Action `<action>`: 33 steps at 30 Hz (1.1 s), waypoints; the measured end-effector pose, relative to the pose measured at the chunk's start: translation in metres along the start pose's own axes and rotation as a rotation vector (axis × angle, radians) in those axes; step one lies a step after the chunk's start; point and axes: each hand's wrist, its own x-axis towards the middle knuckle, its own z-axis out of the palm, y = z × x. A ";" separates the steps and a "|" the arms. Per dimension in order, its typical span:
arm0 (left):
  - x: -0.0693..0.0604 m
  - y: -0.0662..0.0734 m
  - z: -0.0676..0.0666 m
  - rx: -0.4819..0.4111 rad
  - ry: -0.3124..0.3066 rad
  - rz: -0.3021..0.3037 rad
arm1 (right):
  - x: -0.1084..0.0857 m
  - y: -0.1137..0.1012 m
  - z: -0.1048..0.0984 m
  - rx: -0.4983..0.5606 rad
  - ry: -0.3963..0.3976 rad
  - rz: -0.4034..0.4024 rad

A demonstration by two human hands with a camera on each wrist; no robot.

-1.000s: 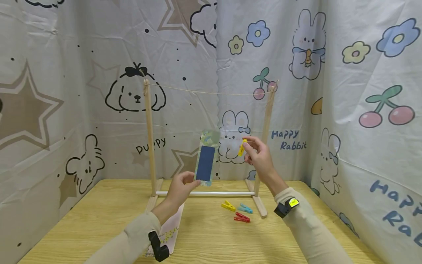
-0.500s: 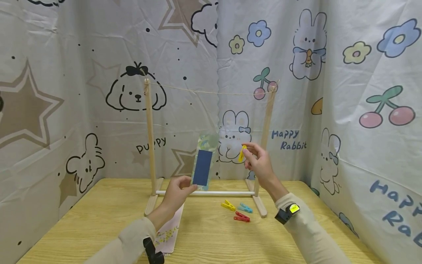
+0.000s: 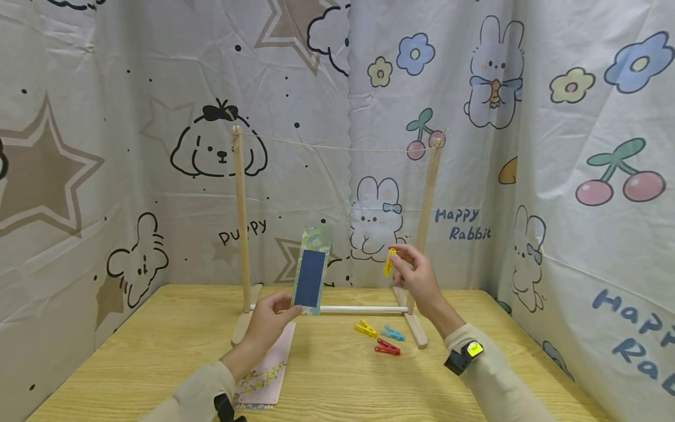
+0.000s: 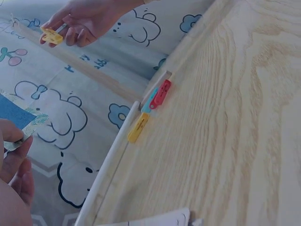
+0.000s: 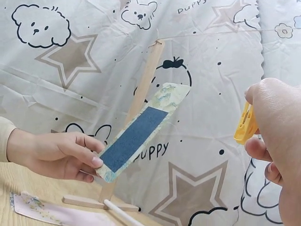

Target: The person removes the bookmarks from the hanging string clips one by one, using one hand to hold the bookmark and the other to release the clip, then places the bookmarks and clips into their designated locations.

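Observation:
Between thumb and fingers my left hand (image 3: 270,321) pinches the lower end of a bookmark-like card (image 3: 311,278), pale green with a dark blue rectangle, held up tilted above the table. My right hand (image 3: 419,275) pinches a yellow clothespin (image 3: 389,262), to the right of the card and apart from it. The right wrist view shows the card (image 5: 136,139) leaning and the clothespin (image 5: 246,123) at the fingertips. Behind both hands stands a wooden frame (image 3: 241,223) with a thin string (image 3: 337,147) tied between its post tops; nothing hangs on the string.
On the table (image 3: 337,375) lie a yellow clothespin (image 3: 365,328), a blue clothespin (image 3: 392,333) and a red clothespin (image 3: 387,347). A pink card with flowers (image 3: 269,372) lies below my left forearm. A white rod (image 3: 364,309) joins the frame's feet. A printed curtain (image 3: 316,70) surrounds the table.
My left hand has moved left and down with the card. The right hand has lowered a little, holding the yellow clothespin throughout. The clothespins on the table have stayed put.

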 end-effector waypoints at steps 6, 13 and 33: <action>-0.009 -0.005 -0.008 0.022 0.013 -0.019 | -0.013 0.014 0.001 -0.027 -0.014 0.036; -0.017 -0.014 -0.014 0.045 0.030 0.027 | -0.026 0.032 0.007 -0.058 -0.046 0.070; -0.043 -0.036 -0.032 0.066 0.072 -0.064 | -0.056 0.079 0.034 -0.183 -0.203 0.142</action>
